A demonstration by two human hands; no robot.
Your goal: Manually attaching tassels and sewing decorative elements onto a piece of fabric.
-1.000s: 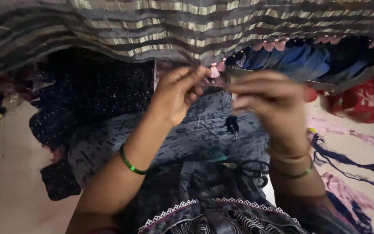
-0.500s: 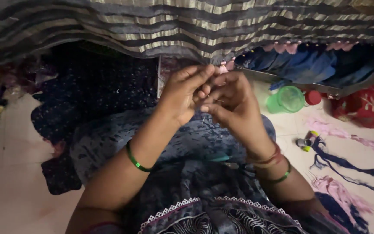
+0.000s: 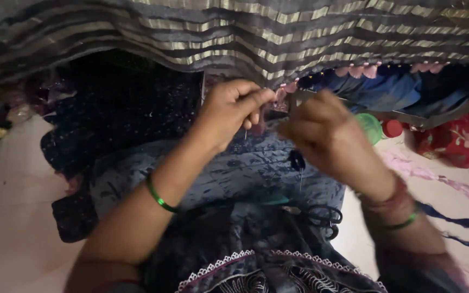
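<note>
Striped fabric (image 3: pixel 278 32) hangs across top of head view, its pink-tasselled edge (image 3: pixel 354 70) at 12 o'clock of both hands | left hand (image 3: pixel 226 111) pinched shut on that edge | right hand (image 3: pixel 321 133) blurred, fingers curled, grip cannot be told | scissors (image 3: pixel 321 217) at 6 o'clock on blue cloth (image 3: pixel 245 168) | green lid (image 3: pixel 370 127) at 3 o'clock.

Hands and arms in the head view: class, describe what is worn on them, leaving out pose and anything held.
Both forearms are bare, with no sleeves showing. The left hand has a thin, shiny green bangle at the wrist. The right hand, somewhat blurred, has a reddish band and a thin green bangle at its wrist. No rings can be made out.
</note>
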